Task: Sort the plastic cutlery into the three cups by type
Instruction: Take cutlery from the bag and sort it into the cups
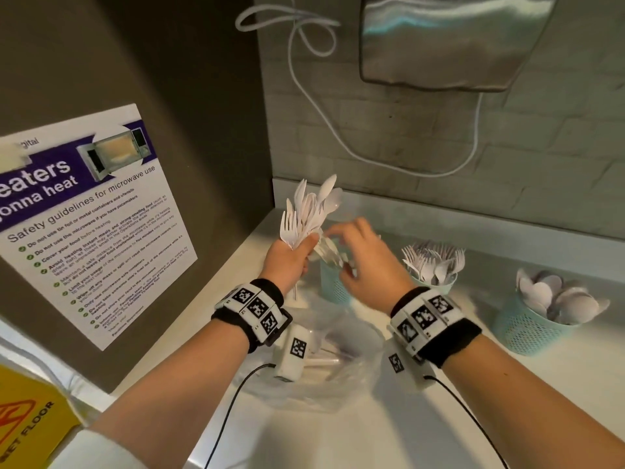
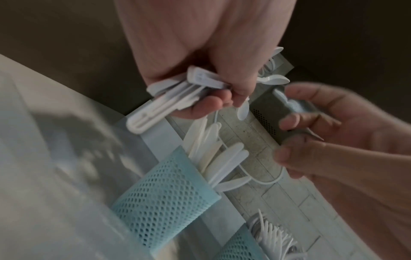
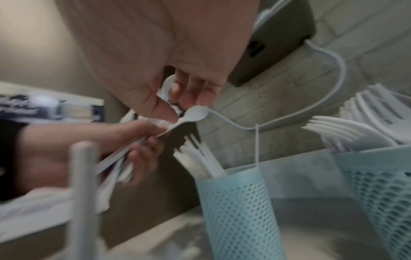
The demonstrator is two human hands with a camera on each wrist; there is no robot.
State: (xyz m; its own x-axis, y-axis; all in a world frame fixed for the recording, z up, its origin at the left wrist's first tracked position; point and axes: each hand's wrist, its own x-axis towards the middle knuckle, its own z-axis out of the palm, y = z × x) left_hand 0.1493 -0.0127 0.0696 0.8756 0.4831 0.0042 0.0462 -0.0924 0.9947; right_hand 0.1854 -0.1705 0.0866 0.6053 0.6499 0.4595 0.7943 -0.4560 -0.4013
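The bunch of white plastic forks and spoons [image 1: 309,213] is clamped in the left hand [image 1: 287,262], heads fanned upward and handle ends poking out under the fist – the left wrist view shows those handle ends [image 2: 160,105] bundled between thumb and curled fingers. How many pieces are in there is hard to say, since they overlap and the fist covers the middle.

The right hand [image 1: 367,262] is just beside the bunch, fingers bent toward it. In the right wrist view its thumb and fingertips [image 3: 191,95] look pinched at a single white plastic spoon [image 3: 193,115] that sticks out of the bundle, but it's blurry, so the exact contact is tough to make out.

Right below both hands is the pale blue mesh cup of knives [image 2: 164,198]. In the head view it's mostly hidden behind the right hand, with only its wall [image 1: 333,282] showing. Off to the right of the right hand sits the pale blue mesh cup of forks [image 1: 434,265], its lower part cut off by the wrist, and further right the pale blue mesh cup of spoons [image 1: 527,324] – all on the white counter [image 1: 389,431].

Under the wrists there's a clear plastic bag [image 1: 338,363] with something pale inside; I can't tell what through the crinkles. A white cable [image 1: 321,106] loops down the tiled wall behind.
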